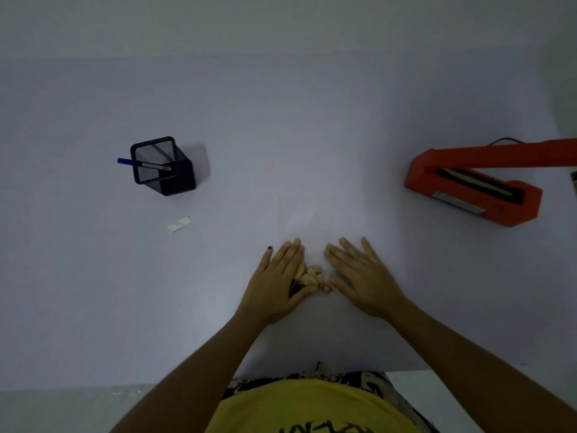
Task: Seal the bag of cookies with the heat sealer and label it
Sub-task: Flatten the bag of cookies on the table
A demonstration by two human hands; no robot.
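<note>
Near the table's (93, 276) front edge, at its middle, both hands lie flat with fingers spread and palms down, gripping nothing. Left hand (276, 281) and right hand (363, 279) flank a small heap of cookies (312, 278), which seem to sit in a clear bag whose film extends away from the person; its outline (278, 214) is barely visible in the dim light. Farther back on the left lies a label strip (179, 224), and beyond it a mesh holder (162, 165) with a blue-capped pen (137, 163). Toward the right edge sits the orange sealer (474, 189), its arm raised and its cord trailing off behind.

The step in hand appears to be settling the cookies and flattening the bag. To do it well, press air toward the open mouth, keep crumbs clear of the seal zone, and smooth the film free of wrinkles before carrying it to the sealer.
</note>
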